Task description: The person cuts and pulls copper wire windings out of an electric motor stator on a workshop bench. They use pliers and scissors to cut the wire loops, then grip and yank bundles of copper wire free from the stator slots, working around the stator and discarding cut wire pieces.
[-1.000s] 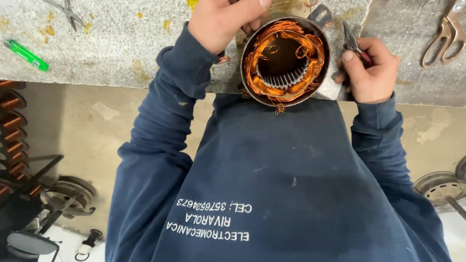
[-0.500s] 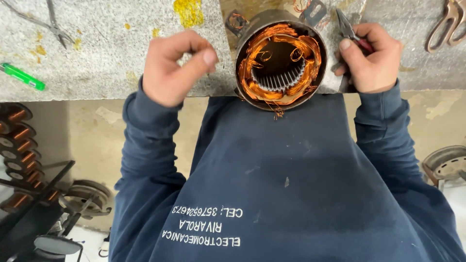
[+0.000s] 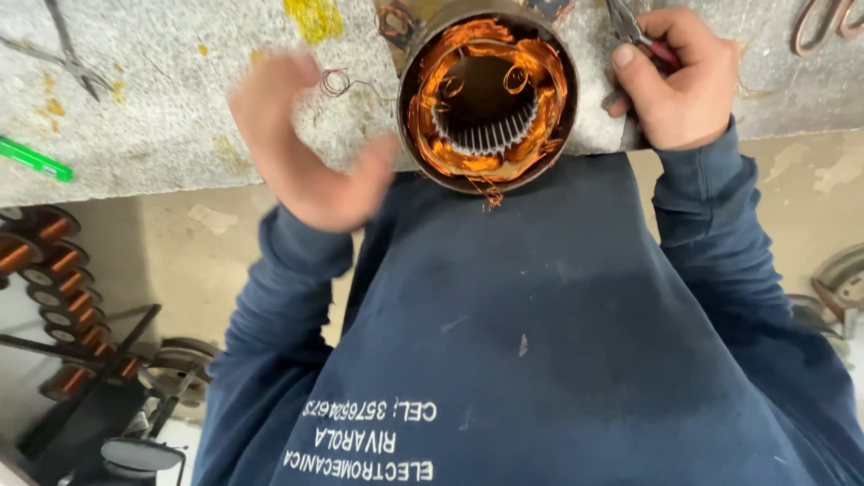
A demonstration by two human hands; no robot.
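Note:
A round motor stator (image 3: 423,54) with copper windings and a toothed steel core lies at the near edge of the grey stone bench (image 3: 162,117), its open end facing me. My left hand (image 3: 306,157) is blurred in the air to the left of the stator, fingers spread, holding nothing. My right hand (image 3: 684,85) rests on the bench just right of the stator, closed around pliers (image 3: 630,27) with red handles. A small loop of loose copper wire (image 3: 337,83) lies on the bench between my left hand and the stator.
A green pen (image 3: 36,159) and thin metal pliers (image 3: 67,54) lie at the bench's left. Another tool (image 3: 828,22) lies at the top right. Spools of copper wire (image 3: 45,270) stand on the floor at lower left, with metal parts (image 3: 841,279) at the right.
My left hand left the stator's top rim, moved left and down, and opened. The right hand kept hold of the pliers beside the stator.

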